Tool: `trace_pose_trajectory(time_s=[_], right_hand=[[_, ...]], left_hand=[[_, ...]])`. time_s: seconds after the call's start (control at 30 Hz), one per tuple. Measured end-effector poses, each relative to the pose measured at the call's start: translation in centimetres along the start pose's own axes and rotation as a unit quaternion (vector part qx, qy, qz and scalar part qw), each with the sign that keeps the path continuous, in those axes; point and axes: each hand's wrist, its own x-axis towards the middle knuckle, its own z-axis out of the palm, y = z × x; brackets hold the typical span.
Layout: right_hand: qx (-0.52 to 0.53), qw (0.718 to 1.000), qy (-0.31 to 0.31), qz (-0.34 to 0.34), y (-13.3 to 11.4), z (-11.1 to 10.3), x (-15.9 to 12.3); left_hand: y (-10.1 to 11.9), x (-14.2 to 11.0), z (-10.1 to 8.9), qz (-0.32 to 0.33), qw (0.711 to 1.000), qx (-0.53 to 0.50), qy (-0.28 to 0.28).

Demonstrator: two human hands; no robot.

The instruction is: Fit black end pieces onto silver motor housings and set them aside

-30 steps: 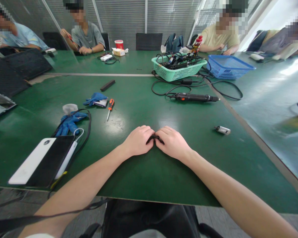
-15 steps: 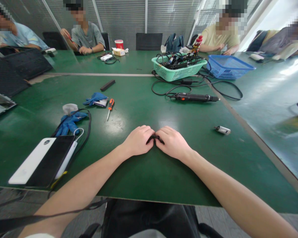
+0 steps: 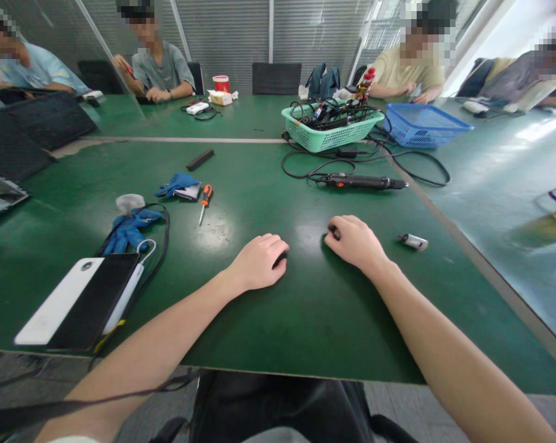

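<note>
My left hand [image 3: 259,261] rests on the green table [image 3: 278,332] with its fingers curled. A dark patch shows between its thumb and fingers, too hidden to name. To the right and a little farther from me, my right hand [image 3: 354,241] is closed in a pinch. Something small and dark shows at its fingertips, and its kind cannot be made out. A gap of bare table separates the two hands. Right of my right hand lies a small silvery cylinder with a dark end [image 3: 414,241], untouched.
An orange-handled screwdriver [image 3: 206,197], blue gloves [image 3: 132,231], a dark bar [image 3: 200,160] and a white-and-black slab [image 3: 74,301] lie left. Beyond my hands are a corded black electric screwdriver [image 3: 365,182], a green basket [image 3: 333,135] and a blue basket [image 3: 425,126]. Several people sit around.
My hands were together around a small black thing. My right hand has moved away to the right and forward, staying closed. The left hand has hardly moved.
</note>
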Motion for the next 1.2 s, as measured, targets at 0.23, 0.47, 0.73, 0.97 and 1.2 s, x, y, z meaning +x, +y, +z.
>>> trace_pose_trajectory(time_s=[0.23, 0.47, 0.73, 0.97, 1.2], right_hand=[[-0.123, 0.970, -0.030, 0.207, 6.1, -0.8, 0.0], [-0.128, 0.951, -0.045, 0.279, 7.2, -1.4, -0.3], [-0.117, 0.943, -0.035, 0.309, 7.0, -2.5, -0.7], [-0.105, 0.882, -0.119, 0.443, 6.0, -3.9, -1.2], [-0.099, 0.887, -0.150, 0.425, 6.3, -3.0, -1.5]], left_hand=[[0.1, 0.0, -0.1, 0.004, 1.000, -0.004, 0.005], [0.1, 0.0, -0.1, 0.000, 1.000, -0.005, 0.002], [0.1, 0.1, -0.1, 0.004, 1.000, -0.002, 0.005], [0.0, 0.1, 0.0, 0.004, 1.000, 0.004, 0.001], [0.0, 0.1, 0.0, 0.003, 1.000, 0.005, 0.000]])
